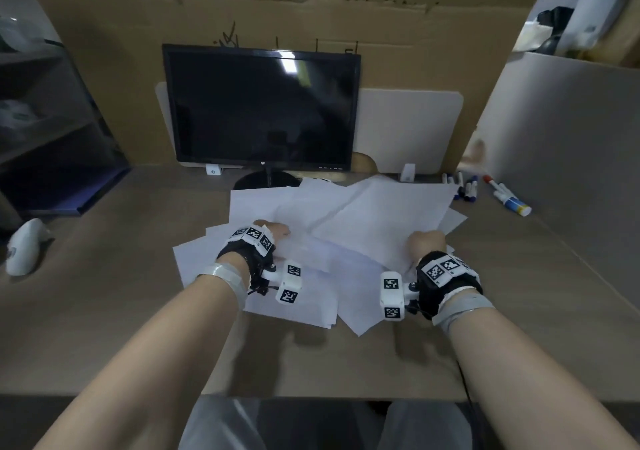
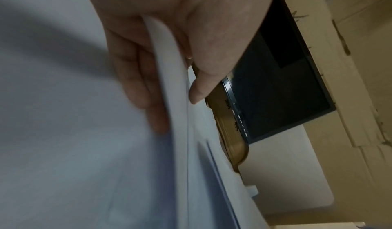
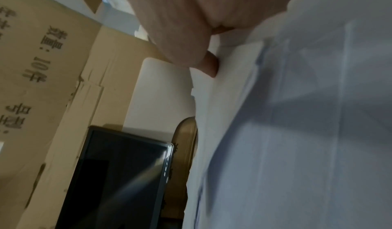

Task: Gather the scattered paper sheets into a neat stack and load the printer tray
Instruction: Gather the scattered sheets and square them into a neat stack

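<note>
White paper sheets (image 1: 339, 221) lie fanned and overlapping on the brown desk (image 1: 121, 311) in front of the monitor. My left hand (image 1: 273, 233) grips the left side of the upper sheets; in the left wrist view the fingers (image 2: 137, 85) lie under a curved bundle of paper sheets (image 2: 176, 98) with the thumb on top. My right hand (image 1: 427, 243) pinches the right edge of the sheets, and the right wrist view shows its thumb pressed on the paper sheets (image 3: 286, 115). No printer tray is in view.
A black monitor (image 1: 263, 110) stands close behind the paper, with cardboard walls (image 1: 311, 16) beyond. Several markers (image 1: 485, 190) lie at the right rear. A white mouse (image 1: 24, 245) sits at the left, beside a dark shelf unit (image 1: 52, 131).
</note>
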Motion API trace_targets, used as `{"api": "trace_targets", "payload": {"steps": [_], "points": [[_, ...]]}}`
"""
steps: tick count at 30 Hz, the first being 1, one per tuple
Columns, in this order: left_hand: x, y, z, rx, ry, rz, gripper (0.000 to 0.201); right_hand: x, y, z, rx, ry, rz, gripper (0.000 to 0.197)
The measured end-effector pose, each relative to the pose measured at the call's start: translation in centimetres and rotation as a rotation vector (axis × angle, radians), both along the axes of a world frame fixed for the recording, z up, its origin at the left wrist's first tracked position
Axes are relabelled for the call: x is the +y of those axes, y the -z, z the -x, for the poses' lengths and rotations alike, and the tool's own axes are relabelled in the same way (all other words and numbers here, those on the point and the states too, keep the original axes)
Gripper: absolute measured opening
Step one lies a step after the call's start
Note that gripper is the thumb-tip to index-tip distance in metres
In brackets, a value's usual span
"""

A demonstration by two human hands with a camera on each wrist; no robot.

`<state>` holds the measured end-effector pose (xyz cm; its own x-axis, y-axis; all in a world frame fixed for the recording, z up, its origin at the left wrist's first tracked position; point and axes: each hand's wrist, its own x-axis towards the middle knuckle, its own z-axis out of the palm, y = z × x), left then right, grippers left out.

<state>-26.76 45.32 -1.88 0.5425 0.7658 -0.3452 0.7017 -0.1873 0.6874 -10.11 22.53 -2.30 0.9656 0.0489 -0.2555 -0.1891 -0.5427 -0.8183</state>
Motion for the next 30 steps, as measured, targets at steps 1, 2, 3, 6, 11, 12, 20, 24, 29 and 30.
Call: {"api": "trace_targets", "payload": {"steps": [1,2,3,6,11,12,20,24,29,30], "points": [[-0.3,-0.1,-0.5,-0.028,-0.043,0.038,0.063,-0.3,0.0,-0.1,0.020,0.021,-0.027,0.040],[-0.5,-0.1,-0.9,-0.049,-0.045,0.078,0.057,-0.6,0.2,-0.5,0.024,0.054,-0.066,0.040],[-0.8,-0.3,-1.3,-0.033,-0.030,0.035,0.047,-1.1,0.4,-0.8,0.025,0.087,-0.097,0.040],[-2.7,-1.7,-0.5,0.028,0.077,-0.116,0.038,-1.1,0.6,-0.8,0.084,0.101,-0.162,0.040],[-1.2,0.8,-0.1,-0.244,-0.214,0.306,0.037,1.5,0.2,1.0,0.100,0.004,-0.334,0.040],[-1.7,0.4,0.4,-0.306,-0.239,0.370,0.031,2.3,0.1,1.7,0.129,-0.032,-0.409,0.031],[-3.9,-0.6,1.9,-0.489,-0.208,0.705,0.028,4.6,-0.2,6.2,0.332,-0.437,-0.544,0.016],[-3.7,0.1,0.9,-0.517,-0.249,0.524,0.037,3.5,-0.7,6.1,0.258,-0.556,-0.273,0.042],[-4.7,-0.7,-0.1,-0.577,-0.261,0.603,0.020,1.9,-1.4,5.5,0.461,-0.504,-0.219,0.074],[-5.5,-1.0,-0.1,-0.546,-0.197,0.660,0.010,2.0,-1.2,5.4,0.445,-0.479,-0.287,0.068]]}}
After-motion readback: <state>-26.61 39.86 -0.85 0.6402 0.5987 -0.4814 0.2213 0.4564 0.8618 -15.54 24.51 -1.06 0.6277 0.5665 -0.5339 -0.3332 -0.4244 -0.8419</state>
